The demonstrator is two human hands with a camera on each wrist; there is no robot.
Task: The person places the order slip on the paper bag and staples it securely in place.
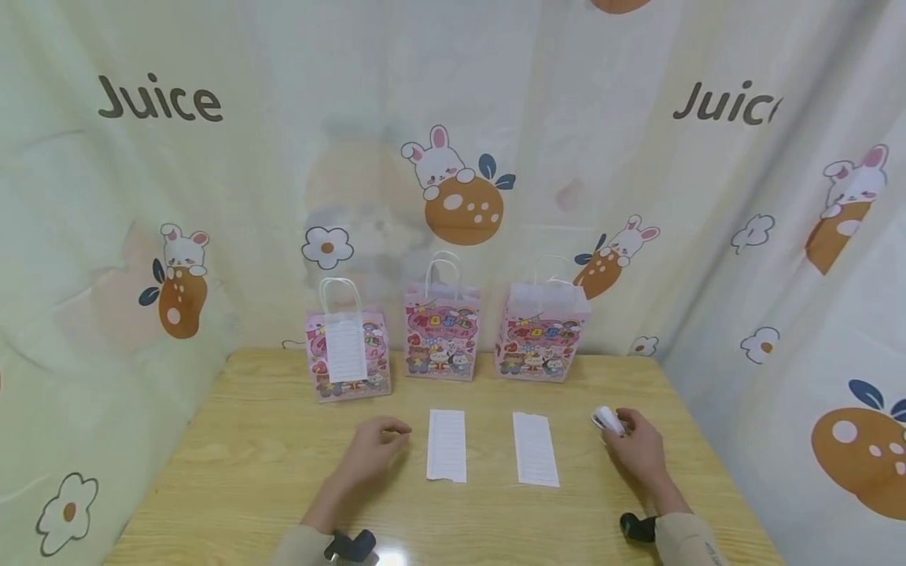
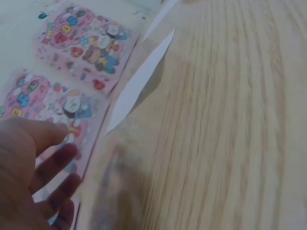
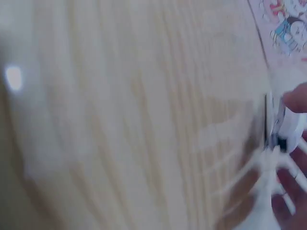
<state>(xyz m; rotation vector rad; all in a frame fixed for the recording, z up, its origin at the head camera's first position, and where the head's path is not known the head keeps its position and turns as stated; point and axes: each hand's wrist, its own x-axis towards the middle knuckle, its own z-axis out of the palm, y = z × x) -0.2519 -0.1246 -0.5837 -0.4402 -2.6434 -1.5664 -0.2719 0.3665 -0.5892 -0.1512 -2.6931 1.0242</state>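
At the table's right side, my right hand (image 1: 642, 450) holds a small white stapler (image 1: 607, 419) between thumb and fingers. The right wrist view catches the stapler's white body (image 3: 290, 128) at its edge, with most of the hand cut off. My left hand (image 1: 373, 452) is empty, fingers loosely bent, just left of a lined paper slip (image 1: 447, 446). A second lined slip (image 1: 535, 449) lies between that one and my right hand. Both slips curl up off the wood in the left wrist view. Another lined slip (image 1: 346, 350) hangs on the front of the left pink gift bag (image 1: 378, 369).
Two more pink cartoon gift bags stand at the back, a middle bag (image 1: 440, 338) and a right bag (image 1: 541, 342), their white handles upright. Behind them hangs a printed curtain (image 1: 269, 181), which also encloses both sides of the wooden table (image 1: 233, 464).
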